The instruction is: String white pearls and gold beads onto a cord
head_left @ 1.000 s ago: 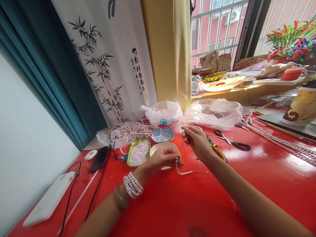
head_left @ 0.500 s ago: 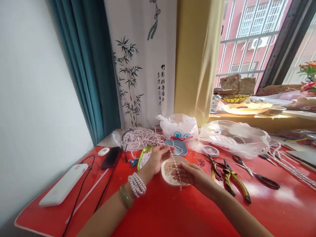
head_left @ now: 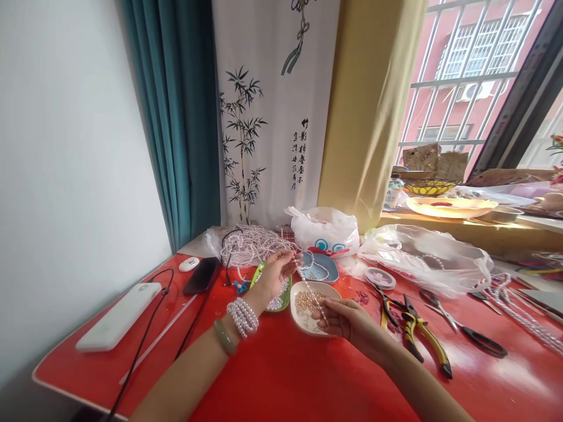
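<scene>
My left hand [head_left: 276,275] pinches the upper part of a bead strand [head_left: 310,288], which slants down to the right. The lower end of that strand lies between the fingers of my right hand [head_left: 341,316], thumb against them. Beneath the strand is a cream dish [head_left: 303,319] with gold and clear beads. A green tray [head_left: 281,302] of pale pearl beads stands under my left hand, partly hidden by it. Behind it a blue dish [head_left: 329,269] holds some small beads and a loop of strand. Pearl bracelets [head_left: 243,317] and a green bangle [head_left: 225,337] circle my left wrist.
A heap of pearl strands [head_left: 250,243] and plastic bags [head_left: 325,228] line the back. On the right lie a ribbon spool [head_left: 380,278], yellow-black pliers [head_left: 422,334], scissors [head_left: 479,340] and more strands [head_left: 523,310]. At left are a phone [head_left: 201,276], a white power bank [head_left: 118,316] and cables.
The view has shifted slightly left. My left hand has moved up and away from the dish, and my right hand has closed on the strand's lower end, which hung loose before.
</scene>
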`<state>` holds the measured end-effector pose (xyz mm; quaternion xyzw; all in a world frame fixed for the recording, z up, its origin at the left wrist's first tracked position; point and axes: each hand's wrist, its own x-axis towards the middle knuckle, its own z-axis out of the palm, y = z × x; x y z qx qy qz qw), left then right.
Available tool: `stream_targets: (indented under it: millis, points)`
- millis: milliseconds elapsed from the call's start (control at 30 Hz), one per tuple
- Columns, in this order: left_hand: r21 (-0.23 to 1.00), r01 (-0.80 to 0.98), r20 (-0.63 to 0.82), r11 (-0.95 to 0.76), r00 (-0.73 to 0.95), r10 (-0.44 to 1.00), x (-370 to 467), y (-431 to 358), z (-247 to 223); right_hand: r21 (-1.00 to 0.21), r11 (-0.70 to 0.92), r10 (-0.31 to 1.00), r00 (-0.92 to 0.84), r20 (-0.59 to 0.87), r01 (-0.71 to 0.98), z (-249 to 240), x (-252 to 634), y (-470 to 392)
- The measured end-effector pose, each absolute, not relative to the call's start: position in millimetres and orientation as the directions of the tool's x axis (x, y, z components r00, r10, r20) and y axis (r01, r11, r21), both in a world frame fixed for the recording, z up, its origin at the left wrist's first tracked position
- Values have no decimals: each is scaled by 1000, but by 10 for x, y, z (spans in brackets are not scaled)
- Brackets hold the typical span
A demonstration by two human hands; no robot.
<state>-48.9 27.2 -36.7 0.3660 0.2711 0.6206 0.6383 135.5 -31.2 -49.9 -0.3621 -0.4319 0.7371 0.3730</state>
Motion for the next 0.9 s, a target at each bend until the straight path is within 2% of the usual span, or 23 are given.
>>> stream_targets:
  millis: [167,633,900]
  points:
    - [799,-595,144,-90,43,989,-517,284,-355,-910,-355,864,-447,-231,-216,-508,1365,-306]
    - [788,-610,178,-86,91,980,-521,242,-259,-927,-336,867,-438,-237,-164,-503,1362,-307]
    - [798,-596,179,-91,89,980,-518,221,-230,-959,-265,882,-428,-198,-103,-475,1352,-320]
